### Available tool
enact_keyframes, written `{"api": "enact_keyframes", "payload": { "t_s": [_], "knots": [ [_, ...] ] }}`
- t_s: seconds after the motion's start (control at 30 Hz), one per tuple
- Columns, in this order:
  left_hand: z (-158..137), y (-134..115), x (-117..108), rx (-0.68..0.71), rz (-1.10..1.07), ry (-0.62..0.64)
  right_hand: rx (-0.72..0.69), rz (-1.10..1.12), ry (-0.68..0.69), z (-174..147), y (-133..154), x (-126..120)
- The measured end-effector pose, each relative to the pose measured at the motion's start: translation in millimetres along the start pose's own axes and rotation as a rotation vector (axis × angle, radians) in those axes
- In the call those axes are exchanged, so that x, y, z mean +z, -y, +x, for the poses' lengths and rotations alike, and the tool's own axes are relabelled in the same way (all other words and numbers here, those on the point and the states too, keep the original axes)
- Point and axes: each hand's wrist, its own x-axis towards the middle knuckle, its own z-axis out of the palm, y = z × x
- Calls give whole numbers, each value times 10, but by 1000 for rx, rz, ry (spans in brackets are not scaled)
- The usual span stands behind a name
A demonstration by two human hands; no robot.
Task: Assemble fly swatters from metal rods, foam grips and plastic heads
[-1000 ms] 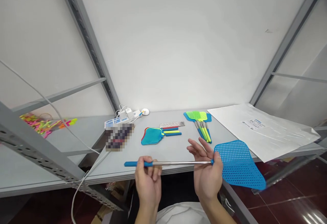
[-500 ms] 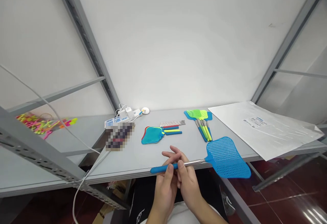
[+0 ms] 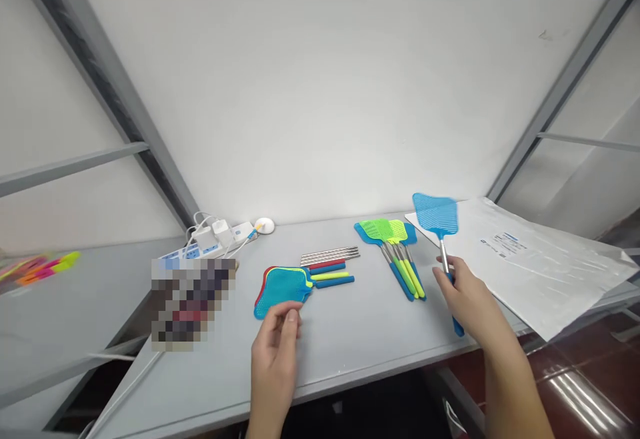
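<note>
My right hand (image 3: 463, 292) grips a blue fly swatter (image 3: 436, 215) by its handle, the mesh head pointing up and away, raised near the white package. My left hand (image 3: 277, 349), fingers loosely bent with nothing seen in them, hovers at the near edge of a stack of loose swatter heads (image 3: 283, 290), blue on top with yellow and red edges beneath. Whether it touches the stack I cannot tell. Right of the stack lie loose handles (image 3: 335, 283) in blue, yellow and red, with silver rods (image 3: 330, 257) behind. Several whole swatters (image 3: 395, 252), green, yellow and blue, lie fanned together between my hands.
A large white package (image 3: 525, 252) covers the right of the table (image 3: 350, 339). At the left sit a power strip (image 3: 215, 242) with white plugs, a round white device (image 3: 265, 225) and a pixelated object (image 3: 193, 305). Bright plastic pieces (image 3: 45, 269) lie farther left.
My hands have moved apart. The right carried the blue swatter up and to the right, turning its head upward; the left let go and moved left to the loose heads. The view has shifted.
</note>
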Motion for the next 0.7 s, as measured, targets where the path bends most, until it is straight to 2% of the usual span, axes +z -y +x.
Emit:
{"api": "enact_keyframes", "payload": {
  "t_s": [0.07,0.13,0.27,0.43,0.7],
  "knots": [
    [170,72,-19,132,236,61,8,-150,61,238,65,22],
    [256,150,-41,255,391,76,13,-207,89,439,173,81],
    [208,258,-31,399,606,53,24,-320,127,709,391,215],
    [126,274,74,399,759,-3,-9,-387,196,825,530,366],
    [164,303,93,384,845,7,-34,-370,252,735,427,477]
  ]
}}
